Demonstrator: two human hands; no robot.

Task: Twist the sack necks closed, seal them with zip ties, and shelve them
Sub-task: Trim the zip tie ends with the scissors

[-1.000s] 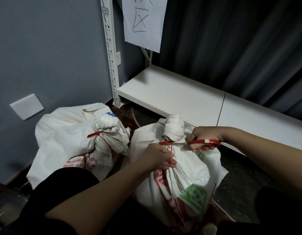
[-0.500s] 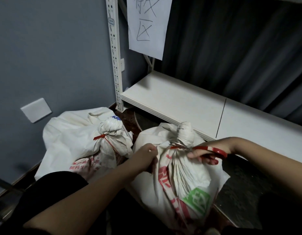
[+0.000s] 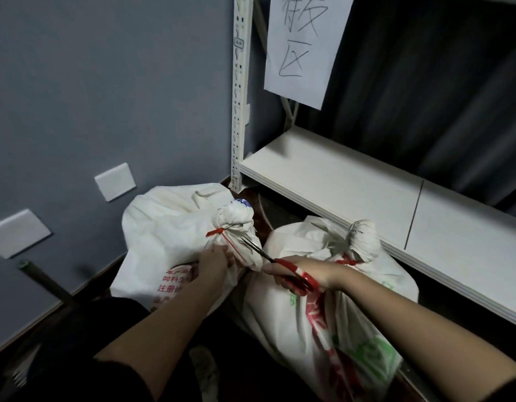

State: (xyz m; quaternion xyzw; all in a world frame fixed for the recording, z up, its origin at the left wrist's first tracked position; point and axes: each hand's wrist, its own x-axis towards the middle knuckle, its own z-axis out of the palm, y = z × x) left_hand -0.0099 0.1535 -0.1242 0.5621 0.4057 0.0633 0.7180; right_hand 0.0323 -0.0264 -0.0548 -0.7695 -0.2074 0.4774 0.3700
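Note:
Two white woven sacks stand on the floor. The left sack (image 3: 164,227) has a twisted neck bound by a red zip tie (image 3: 217,232) whose long tail runs down to my left hand (image 3: 214,264), which pinches it against the sack. My right hand (image 3: 303,271) grips red-handled scissors (image 3: 280,266), blades open and pointing up-left at that tail. The right sack (image 3: 309,329), printed red and green, has its neck bound by a red zip tie (image 3: 345,261) partly hidden behind my right wrist.
A white low shelf (image 3: 338,181) runs along the right behind the sacks, on a perforated white upright (image 3: 239,82). A paper sign (image 3: 303,44) hangs above it. Grey wall with blank plates on the left; a dark curtain behind the shelf.
Both hands have moved left from the right sack to the left sack. The scissors now point at the left sack's tie tail, and my left hand has taken that tail.

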